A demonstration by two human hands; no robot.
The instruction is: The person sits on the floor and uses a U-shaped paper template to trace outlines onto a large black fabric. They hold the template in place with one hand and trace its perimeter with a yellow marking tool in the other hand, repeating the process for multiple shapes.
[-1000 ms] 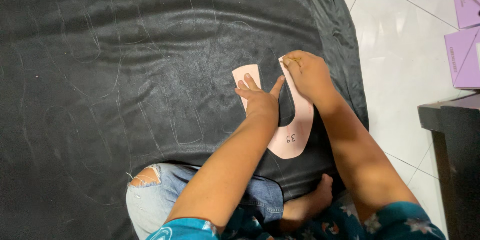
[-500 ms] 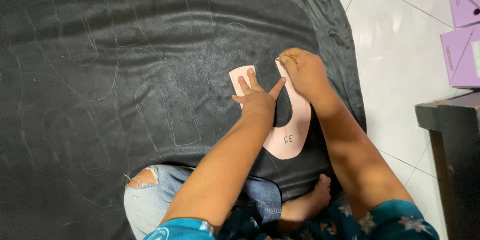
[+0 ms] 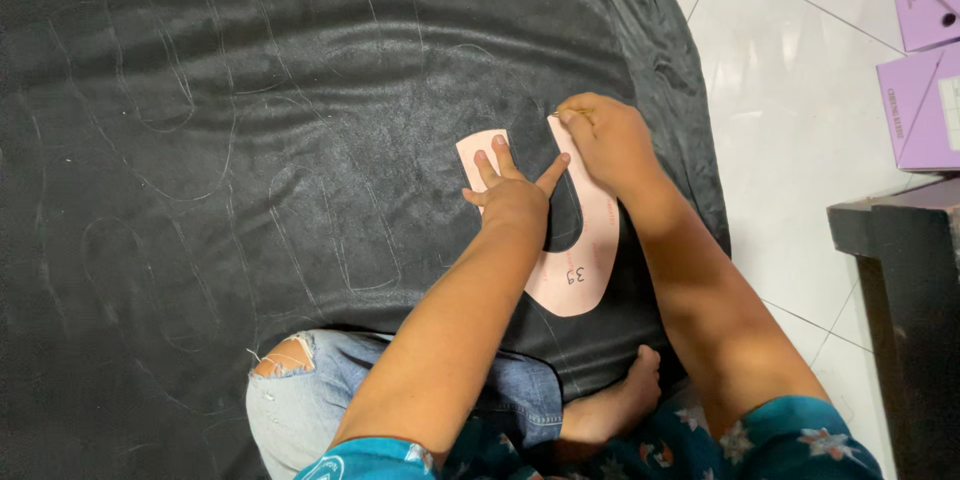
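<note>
Covering most of the floor, a black sheet of leather-like material (image 3: 250,140) lies spread flat, marked with faint traced outlines across its surface. At lower left, a knee in torn blue jeans (image 3: 300,390) rests on the sheet's near edge.

Left hand (image 3: 510,190): open, fingers spread, palm down, pressing on the left limb of a pink U-shaped paper pattern (image 3: 575,285). Grips nothing; thumb reaches toward the right limb.

Pattern: lies flat on the sheet, right of centre, open end away from the person, rounded end nearest them. A handwritten mark sits near the rounded end.

Right hand (image 3: 605,140): fingers closed in a pinch at the top of the pattern's right limb, touching it. A thin marking tool seems to be in the fingertips; too small to identify.

Bare foot (image 3: 610,405) shows below the pattern, between the forearms. Right of the sheet: white tiled floor (image 3: 790,140), purple boxes (image 3: 920,50) at far right, dark furniture edge (image 3: 900,270) beneath them.
</note>
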